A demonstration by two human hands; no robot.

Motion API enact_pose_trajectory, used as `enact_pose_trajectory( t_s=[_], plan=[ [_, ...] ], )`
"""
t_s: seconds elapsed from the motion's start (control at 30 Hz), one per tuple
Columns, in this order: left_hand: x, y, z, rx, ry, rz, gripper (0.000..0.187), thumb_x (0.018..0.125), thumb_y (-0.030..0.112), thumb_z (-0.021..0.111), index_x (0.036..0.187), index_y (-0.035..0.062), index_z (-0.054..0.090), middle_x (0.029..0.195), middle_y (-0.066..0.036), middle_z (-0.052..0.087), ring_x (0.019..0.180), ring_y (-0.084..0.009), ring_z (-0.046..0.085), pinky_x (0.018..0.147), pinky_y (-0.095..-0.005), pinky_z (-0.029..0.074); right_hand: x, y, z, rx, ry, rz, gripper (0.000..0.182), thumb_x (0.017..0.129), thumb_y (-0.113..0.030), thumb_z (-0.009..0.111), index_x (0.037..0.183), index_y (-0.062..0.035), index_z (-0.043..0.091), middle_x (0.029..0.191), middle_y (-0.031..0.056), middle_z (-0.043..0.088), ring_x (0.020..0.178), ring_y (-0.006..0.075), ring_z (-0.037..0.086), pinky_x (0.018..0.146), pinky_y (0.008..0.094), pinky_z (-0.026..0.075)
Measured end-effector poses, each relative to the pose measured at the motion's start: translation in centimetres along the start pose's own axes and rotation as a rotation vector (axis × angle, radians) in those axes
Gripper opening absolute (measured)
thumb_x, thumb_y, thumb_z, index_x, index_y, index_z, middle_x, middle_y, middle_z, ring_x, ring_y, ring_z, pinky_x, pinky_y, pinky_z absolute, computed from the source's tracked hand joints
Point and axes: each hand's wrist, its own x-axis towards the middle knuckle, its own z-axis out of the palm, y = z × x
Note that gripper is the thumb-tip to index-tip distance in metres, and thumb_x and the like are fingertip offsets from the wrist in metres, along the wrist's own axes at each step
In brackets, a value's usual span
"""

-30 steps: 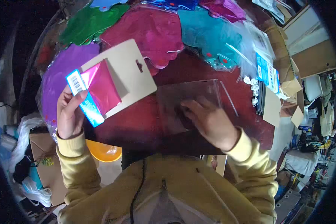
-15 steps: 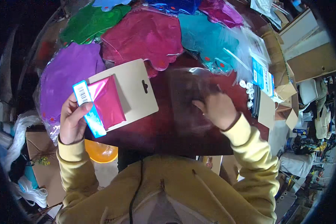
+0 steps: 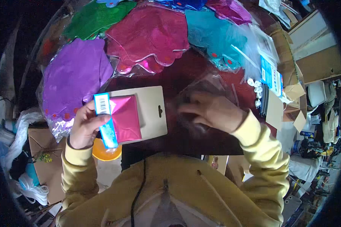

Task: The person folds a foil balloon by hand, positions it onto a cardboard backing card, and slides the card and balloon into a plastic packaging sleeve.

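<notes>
Light, stiff, slick

The card point(image 3: 153, 99) is jutting right of my left hand point(image 3: 84, 126), which is pinching its blue label point(image 3: 107, 130), likely the surest hold; the pink foil point(image 3: 125, 120) is looking slippery. My right hand point(image 3: 214, 111), blurred, is curving over a clear bag point(image 3: 215, 81); its grip I cannot tell.

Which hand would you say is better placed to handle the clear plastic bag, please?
Probably the right hand: it is at the clear plastic bag, though blur hides its exact grip. The left hand is occupied, holding the beige card and pink packet at the blue strip.
</notes>
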Motion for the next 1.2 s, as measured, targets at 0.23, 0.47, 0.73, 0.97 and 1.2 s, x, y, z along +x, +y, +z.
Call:
enact_pose_trajectory(
  t_s=[0.23, 0.47, 0.73, 0.97, 1.2],
  plan=[
    [0.5, 0.2, 0.0, -0.021, 0.037, 0.064, 0.02, 0.076, 0.003, 0.065, 0.096, 0.0025, 0.059, 0.079, 0.002, 0.058, 0.065, -0.0045, 0.052, 0.059, -0.0189, 0.039, 2.5, 0.6, 0.5, 0.135, 0.152, 0.115, 0.04, 0.079, -0.014, 0.063, 0.117, -0.0168, 0.052, 0.097, 0.0128, 0.052, 0.089, 0.0336, 0.057, 0.074, 0.0406, 0.05],
    [1.3, 0.9, 0.9, 0.006, 0.005, 0.089, 0.018, 0.077, 0.002, 0.064, 0.094, 0.0033, 0.059, 0.079, 0.002, 0.058, 0.067, -0.0047, 0.052, 0.061, -0.019, 0.039, 3.5, 1.3, -0.6, 0.052, -0.021, -0.091, 0.028, 0.077, -0.01, 0.061, 0.104, -0.0117, 0.055, 0.095, 0.0113, 0.052, 0.086, 0.0321, 0.058, 0.07, 0.0386, 0.05],
    [2.5, 0.4, 2.8, 0.117, -0.002, 0.137, 0.013, 0.079, 0.0, 0.063, 0.091, 0.0035, 0.058, 0.08, 0.003, 0.058, 0.074, -0.0043, 0.052, 0.067, -0.02, 0.04, 3.0, 0.3, -0.1, -0.05, 0.105, -0.167, 0.023, 0.074, -0.003, 0.055, 0.096, -0.0081, 0.056, 0.092, 0.0102, 0.052, 0.084, 0.0291, 0.06, 0.067, 0.0364, 0.051],
    [3.7, -0.6, 3.6, 0.22, -0.047, 0.166, 0.011, 0.081, -0.002, 0.063, 0.087, 0.0038, 0.056, 0.078, 0.003, 0.057, 0.073, -0.0023, 0.049, 0.065, -0.0194, 0.038, 2.1, 0.2, -0.5, 0.015, 0.099, -0.147, 0.02, 0.075, -0.003, 0.054, 0.095, -0.0057, 0.056, 0.09, 0.0104, 0.053, 0.082, 0.0285, 0.06, 0.069, 0.0364, 0.051],
    [3.7, -0.7, 3.7, 0.346, -0.075, 0.155, 0.011, 0.081, -0.002, 0.062, 0.088, 0.0035, 0.056, 0.078, 0.005, 0.055, 0.071, -0.0007, 0.047, 0.064, -0.0192, 0.038, 1.5, -0.2, 0.4, -0.043, 0.181, -0.137, 0.018, 0.076, -0.005, 0.054, 0.094, -0.0032, 0.056, 0.089, 0.0109, 0.054, 0.081, 0.0279, 0.06, 0.071, 0.0351, 0.05]
  ],
)
